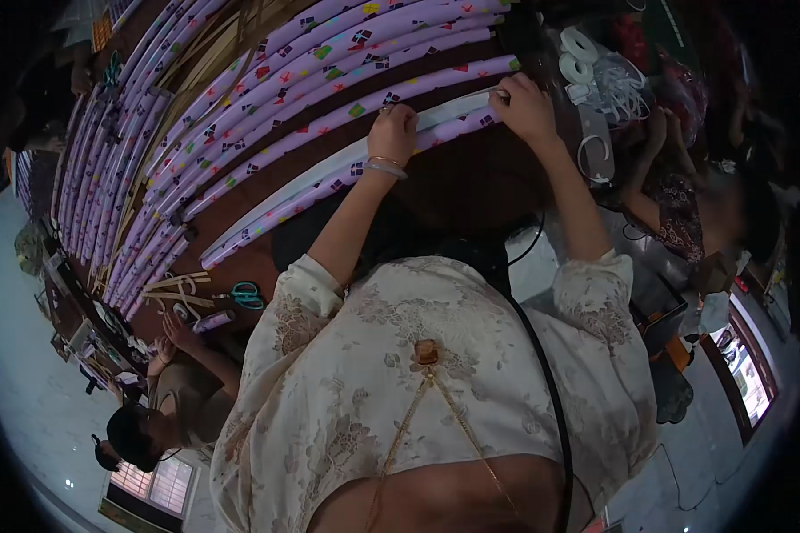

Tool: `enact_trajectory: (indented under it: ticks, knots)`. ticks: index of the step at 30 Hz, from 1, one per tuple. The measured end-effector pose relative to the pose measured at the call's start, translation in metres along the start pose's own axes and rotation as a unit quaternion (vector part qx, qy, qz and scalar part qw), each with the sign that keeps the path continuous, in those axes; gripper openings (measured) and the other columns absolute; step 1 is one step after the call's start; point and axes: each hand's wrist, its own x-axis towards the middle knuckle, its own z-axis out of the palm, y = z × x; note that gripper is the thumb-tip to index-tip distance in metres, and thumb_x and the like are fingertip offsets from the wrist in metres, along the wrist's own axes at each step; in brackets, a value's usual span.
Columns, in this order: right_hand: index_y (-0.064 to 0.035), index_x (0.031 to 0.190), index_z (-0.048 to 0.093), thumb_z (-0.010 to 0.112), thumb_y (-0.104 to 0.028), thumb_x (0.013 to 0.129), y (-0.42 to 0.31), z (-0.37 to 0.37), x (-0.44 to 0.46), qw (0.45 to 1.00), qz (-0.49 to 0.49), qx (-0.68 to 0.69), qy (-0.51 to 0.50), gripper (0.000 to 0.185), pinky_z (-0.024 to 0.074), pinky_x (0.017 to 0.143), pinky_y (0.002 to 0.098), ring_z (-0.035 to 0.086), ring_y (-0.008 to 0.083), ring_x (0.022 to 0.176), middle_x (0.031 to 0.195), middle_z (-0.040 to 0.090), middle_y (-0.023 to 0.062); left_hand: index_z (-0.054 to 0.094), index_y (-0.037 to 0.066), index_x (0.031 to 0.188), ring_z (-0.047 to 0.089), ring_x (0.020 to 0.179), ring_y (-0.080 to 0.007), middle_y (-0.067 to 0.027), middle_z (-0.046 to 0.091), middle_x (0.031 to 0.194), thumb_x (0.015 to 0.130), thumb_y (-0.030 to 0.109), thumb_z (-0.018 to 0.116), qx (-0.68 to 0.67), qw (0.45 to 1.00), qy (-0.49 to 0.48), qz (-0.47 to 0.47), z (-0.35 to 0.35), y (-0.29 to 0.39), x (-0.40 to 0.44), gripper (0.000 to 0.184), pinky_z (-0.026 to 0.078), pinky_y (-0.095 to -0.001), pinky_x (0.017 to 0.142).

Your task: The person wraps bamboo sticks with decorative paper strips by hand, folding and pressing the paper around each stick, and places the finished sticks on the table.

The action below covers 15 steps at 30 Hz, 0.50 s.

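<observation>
A long strip of purple patterned material (320, 191) lies across the table in front of me, with a pale lengthwise band along its upper side. My left hand (392, 138) is closed on the strip near its middle, fingers curled over the far edge. Toward the strip's right end, my right hand (523, 107) pinches its edge between thumb and fingers. Just beyond sits another purple patterned strip (356, 111), apart from both hands. What the fingertips press on is partly hidden.
More purple strips (116, 178) fill the far and left table. Teal scissors (247, 296) lie at the left, white tape rolls (578, 43) at the upper right. One person (173, 391) works at the left, another (684, 209) at the right. A black cable hangs down my front.
</observation>
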Motion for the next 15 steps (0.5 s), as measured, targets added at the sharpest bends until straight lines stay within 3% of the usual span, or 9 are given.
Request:
enact_trajectory:
  ticks: [3, 15]
  knots:
    - [-0.0057, 0.081, 0.058, 0.059, -0.032, 0.076, 0.0025, 0.0063, 0.0019, 0.996, -0.003, -0.066, 0.064, 0.027, 0.0441, 0.069, 0.0424, 0.055, 0.0302, 0.082, 0.087, 0.053, 0.0097, 0.060, 0.005, 0.080, 0.058, 0.069, -0.0301, -0.0127, 0.060, 0.075, 0.075, 0.012, 0.060, 0.002, 1.000, -0.004, -0.001, -0.0001, -0.0003, -0.0004, 0.008, 0.048, -0.0392, 0.061]
    - [-0.0061, 0.078, 0.055, 0.062, -0.033, 0.075, -0.0035, 0.0101, 0.0049, 0.995, 0.038, -0.073, 0.056, 0.028, 0.0404, 0.070, 0.0459, 0.052, 0.0295, 0.087, 0.087, 0.051, 0.0077, 0.059, 0.005, 0.080, 0.057, 0.075, -0.0325, -0.0136, 0.060, 0.079, 0.075, 0.009, 0.058, -0.013, 1.000, -0.015, -0.011, -0.0018, 0.0014, -0.0002, 0.006, 0.047, -0.0419, 0.064]
